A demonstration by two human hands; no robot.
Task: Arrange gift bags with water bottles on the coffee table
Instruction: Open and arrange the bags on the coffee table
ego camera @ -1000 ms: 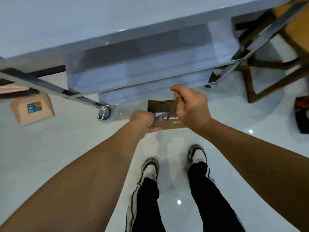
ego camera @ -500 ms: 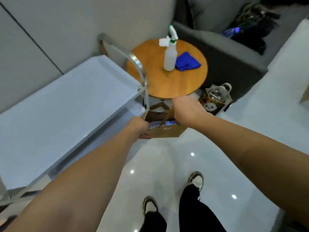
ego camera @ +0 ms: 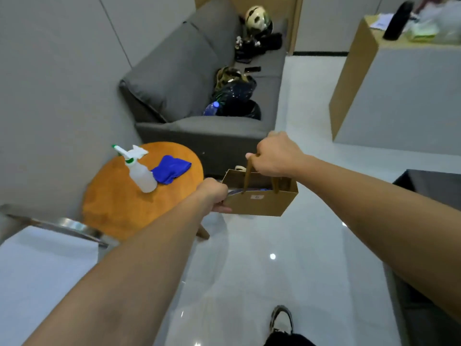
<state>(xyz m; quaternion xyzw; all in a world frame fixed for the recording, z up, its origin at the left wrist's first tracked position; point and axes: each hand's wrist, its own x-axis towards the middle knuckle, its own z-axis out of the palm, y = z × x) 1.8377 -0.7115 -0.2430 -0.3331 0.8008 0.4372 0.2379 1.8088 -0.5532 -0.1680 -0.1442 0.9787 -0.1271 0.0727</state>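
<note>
Both arms reach forward, left hand (ego camera: 213, 193) and right hand (ego camera: 275, 154) clenched (fingers curled under).

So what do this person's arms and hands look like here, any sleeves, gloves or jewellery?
Both forearms are bare as far as the head view shows: no sleeves, gloves, watch or bands at the wrists. No rings show on the left hand or right hand, though most fingers are hidden. Lower down, dark trousers and a grey-and-black sneaker.
</note>
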